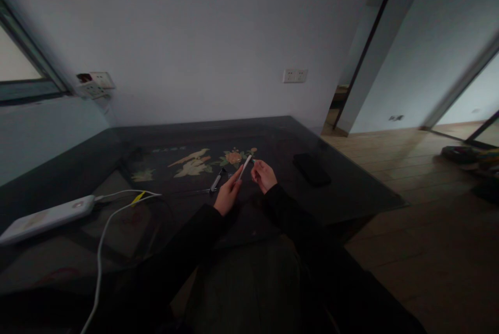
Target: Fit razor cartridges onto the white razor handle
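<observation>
My left hand (228, 194) is closed around a slim, pale, flat strip (245, 166), which tilts up and to the right above the tabletop. What kind of thing it is I cannot make out. Just right of the strip, my right hand (264, 176) is pinched, its fingertips close to the strip's upper end. A tiny dark bit shows at those fingertips, too small to name. Left of my left hand, a small narrow object with a silvery face and dark edges (217, 180) lies on the table.
The dark glossy table (351, 188) carries a bird-and-flower picture (193, 163). A black phone-like slab (312, 169) lies to the right. At left lies a white power bank (50, 218) with a white cable (100, 256). Wall sockets (295, 76) are behind.
</observation>
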A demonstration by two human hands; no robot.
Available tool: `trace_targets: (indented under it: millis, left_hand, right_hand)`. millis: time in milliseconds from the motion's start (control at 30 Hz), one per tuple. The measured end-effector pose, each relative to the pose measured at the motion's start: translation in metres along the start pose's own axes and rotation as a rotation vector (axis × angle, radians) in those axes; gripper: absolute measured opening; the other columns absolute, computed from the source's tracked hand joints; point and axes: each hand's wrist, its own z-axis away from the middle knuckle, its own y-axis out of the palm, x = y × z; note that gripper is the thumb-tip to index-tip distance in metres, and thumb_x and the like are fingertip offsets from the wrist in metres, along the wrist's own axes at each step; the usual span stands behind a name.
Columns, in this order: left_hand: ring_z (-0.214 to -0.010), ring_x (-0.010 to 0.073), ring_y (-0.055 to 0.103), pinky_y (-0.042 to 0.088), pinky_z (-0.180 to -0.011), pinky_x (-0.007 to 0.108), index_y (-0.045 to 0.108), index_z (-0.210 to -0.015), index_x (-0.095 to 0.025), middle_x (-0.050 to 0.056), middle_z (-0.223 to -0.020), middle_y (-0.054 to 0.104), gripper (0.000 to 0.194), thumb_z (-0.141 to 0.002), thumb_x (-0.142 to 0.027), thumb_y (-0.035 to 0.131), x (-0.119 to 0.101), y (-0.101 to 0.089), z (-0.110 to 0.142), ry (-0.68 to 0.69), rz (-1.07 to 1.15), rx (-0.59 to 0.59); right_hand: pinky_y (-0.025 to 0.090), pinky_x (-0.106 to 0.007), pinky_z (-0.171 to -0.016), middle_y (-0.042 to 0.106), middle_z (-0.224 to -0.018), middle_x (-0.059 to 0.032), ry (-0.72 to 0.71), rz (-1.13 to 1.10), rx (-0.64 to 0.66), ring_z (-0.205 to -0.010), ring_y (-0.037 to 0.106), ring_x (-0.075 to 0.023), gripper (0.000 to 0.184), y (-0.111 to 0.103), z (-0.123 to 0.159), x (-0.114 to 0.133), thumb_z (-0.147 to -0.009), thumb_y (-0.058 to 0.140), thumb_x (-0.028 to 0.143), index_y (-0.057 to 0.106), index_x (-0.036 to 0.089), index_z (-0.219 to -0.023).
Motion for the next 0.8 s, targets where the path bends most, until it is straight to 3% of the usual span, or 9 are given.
trace_targets:
  millis: [367,800]
  left_hand:
    - [-0.047,0.0079,0.028,0.025,-0.044,0.019,0.024,-0.147,-0.012,-0.008,-0.054,0.029,0.069,-0.090,-0.047,0.044,-0.006,0.001,0.004,-0.003,0.140,0.146]
    - [-0.044,0.0063,0.027,0.022,-0.043,0.018,0.028,-0.146,-0.016,-0.008,-0.053,0.030,0.068,-0.089,-0.049,0.046,0.003,-0.001,-0.001,-0.045,0.131,0.045]
  right_hand:
    - [0.025,-0.019,-0.035,0.047,-0.044,0.0085,-0.013,-0.007,-0.013,-0.036,0.036,-0.0062,0.044,-0.001,-0.001,-0.001,-0.067,0.068,0.055,0.058,0.017,-0.086]
    - [0.023,-0.019,-0.034,0.048,-0.043,0.0090,-0.010,-0.005,-0.001,-0.034,0.035,-0.0057,0.044,0.000,0.000,-0.001,-0.065,0.070,0.057,0.051,0.019,-0.080]
